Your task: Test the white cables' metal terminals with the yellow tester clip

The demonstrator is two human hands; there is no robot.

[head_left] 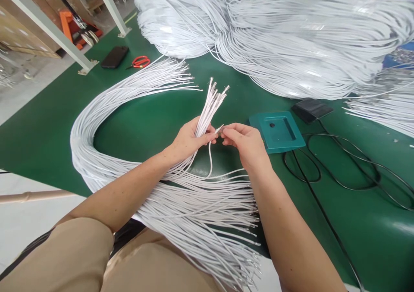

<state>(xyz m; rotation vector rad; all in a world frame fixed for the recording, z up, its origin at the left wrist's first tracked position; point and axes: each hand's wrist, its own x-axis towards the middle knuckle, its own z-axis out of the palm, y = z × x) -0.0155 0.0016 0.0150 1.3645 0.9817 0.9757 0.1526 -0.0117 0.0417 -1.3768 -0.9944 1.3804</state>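
My left hand [194, 139] is closed round a small bunch of white wires [208, 108], whose metal-tipped ends stick up above the fingers. Between its thumb and finger runs a single white wire [211, 158], its end pointing at the other hand. My right hand [244, 143] pinches at the tip of that wire; whatever small piece sits between the fingers is too small to make out. Below both hands a long bundle of white wires [194, 197] fans out, with metal terminals on its ends. The same bundle curves round to the left on the green table.
Large coils of white wire [291, 42] fill the back. Right of my hands lie a teal tray-like block [274, 130], a black box [312, 110] and loops of black cable [343, 188]. Red-handled scissors [140, 61] and a black phone-like object [114, 57] rest at the back left.
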